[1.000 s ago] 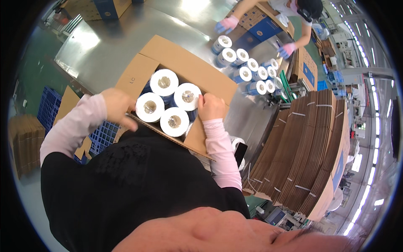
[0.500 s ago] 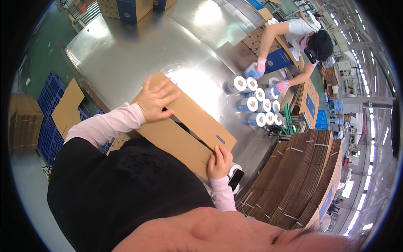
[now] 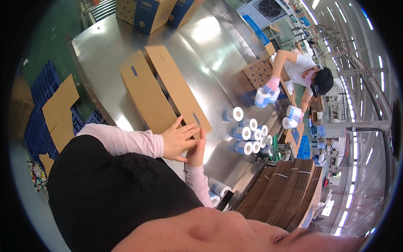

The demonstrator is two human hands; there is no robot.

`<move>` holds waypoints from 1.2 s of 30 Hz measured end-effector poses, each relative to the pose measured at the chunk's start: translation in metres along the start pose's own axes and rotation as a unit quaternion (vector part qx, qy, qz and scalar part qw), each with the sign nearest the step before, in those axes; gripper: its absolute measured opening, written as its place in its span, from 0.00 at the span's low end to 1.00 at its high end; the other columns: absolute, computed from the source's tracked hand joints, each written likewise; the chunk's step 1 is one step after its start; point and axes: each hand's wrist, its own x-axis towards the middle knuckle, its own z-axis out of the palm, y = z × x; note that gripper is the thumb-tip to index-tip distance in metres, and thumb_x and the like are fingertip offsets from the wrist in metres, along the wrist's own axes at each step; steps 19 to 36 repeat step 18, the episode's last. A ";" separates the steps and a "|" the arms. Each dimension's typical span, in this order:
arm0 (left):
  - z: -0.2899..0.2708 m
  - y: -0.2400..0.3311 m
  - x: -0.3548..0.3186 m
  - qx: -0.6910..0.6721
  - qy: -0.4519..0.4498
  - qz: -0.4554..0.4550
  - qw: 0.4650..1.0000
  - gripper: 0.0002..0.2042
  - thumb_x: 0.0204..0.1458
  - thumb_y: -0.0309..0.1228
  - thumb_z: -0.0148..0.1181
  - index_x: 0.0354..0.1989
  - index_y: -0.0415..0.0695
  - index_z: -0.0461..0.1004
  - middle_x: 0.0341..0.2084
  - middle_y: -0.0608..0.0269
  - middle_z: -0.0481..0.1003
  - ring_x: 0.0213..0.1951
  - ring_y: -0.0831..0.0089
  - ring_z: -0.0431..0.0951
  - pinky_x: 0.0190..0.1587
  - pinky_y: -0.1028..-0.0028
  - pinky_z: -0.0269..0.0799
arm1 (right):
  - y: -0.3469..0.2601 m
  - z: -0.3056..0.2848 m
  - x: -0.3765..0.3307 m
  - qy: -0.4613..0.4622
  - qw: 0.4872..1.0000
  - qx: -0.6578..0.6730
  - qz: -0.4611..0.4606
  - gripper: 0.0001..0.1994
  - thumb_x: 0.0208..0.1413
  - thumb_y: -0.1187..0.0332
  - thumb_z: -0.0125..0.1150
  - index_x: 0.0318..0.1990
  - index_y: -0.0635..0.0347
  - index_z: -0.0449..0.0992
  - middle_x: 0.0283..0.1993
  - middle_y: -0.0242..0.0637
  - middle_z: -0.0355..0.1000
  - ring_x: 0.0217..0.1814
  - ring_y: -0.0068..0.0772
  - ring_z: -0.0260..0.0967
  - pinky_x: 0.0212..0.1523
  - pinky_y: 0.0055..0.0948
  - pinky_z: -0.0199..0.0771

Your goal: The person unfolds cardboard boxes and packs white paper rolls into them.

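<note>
A long brown cardboard box (image 3: 153, 94) lies on the metal table in front of me, its two top flaps nearly meeting over a dark narrow gap. At the box's near end, my left hand (image 3: 178, 140) rests with its fingers spread across the flap edges. Beside and partly behind it, my right hand (image 3: 196, 151) has its visible fingers stretched out against the same end; some of its fingers are hidden by the left hand. Neither hand appears to grip anything.
White paper rolls in blue wrap (image 3: 252, 134) stand grouped to the right; a co-worker (image 3: 300, 69) holds more in both hands. Flattened cartons (image 3: 277, 189) are stacked at lower right. Finished-looking boxes (image 3: 155, 14) stand at the far edge. Blue pallets (image 3: 42, 122) lie left.
The box has shifted away and to the left. My left hand moved right and nearer me, and my right hand moved left, so both meet at its near end. The co-worker lifted rolls.
</note>
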 end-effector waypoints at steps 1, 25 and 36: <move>-0.006 -0.007 -0.004 0.017 -0.015 -0.029 0.999 0.36 0.43 0.53 0.63 0.62 0.53 0.63 0.65 0.54 0.55 0.69 0.58 0.49 0.62 0.35 0.41 | -0.002 0.013 0.019 -0.074 0.994 0.065 0.045 0.30 0.65 0.53 0.42 0.70 0.56 0.47 0.72 0.41 0.46 0.72 0.42 0.48 0.67 0.43 0.52; 0.010 -0.186 -0.055 0.156 -0.234 -0.384 0.879 0.33 0.53 0.41 0.59 0.67 0.55 0.55 0.67 0.59 0.52 0.70 0.59 0.45 0.67 0.44 0.42 | -0.149 0.061 -0.026 -0.051 0.947 -0.269 -0.167 0.05 0.55 0.74 0.57 0.36 0.64 0.77 0.33 0.36 0.77 0.35 0.25 0.73 0.41 0.23 0.71; 0.010 -0.186 -0.055 0.156 -0.234 -0.384 0.879 0.33 0.53 0.41 0.59 0.67 0.55 0.55 0.67 0.59 0.52 0.70 0.59 0.45 0.67 0.44 0.42 | -0.149 0.061 -0.026 -0.051 0.947 -0.269 -0.167 0.05 0.55 0.74 0.57 0.36 0.64 0.77 0.33 0.36 0.77 0.35 0.25 0.73 0.41 0.23 0.71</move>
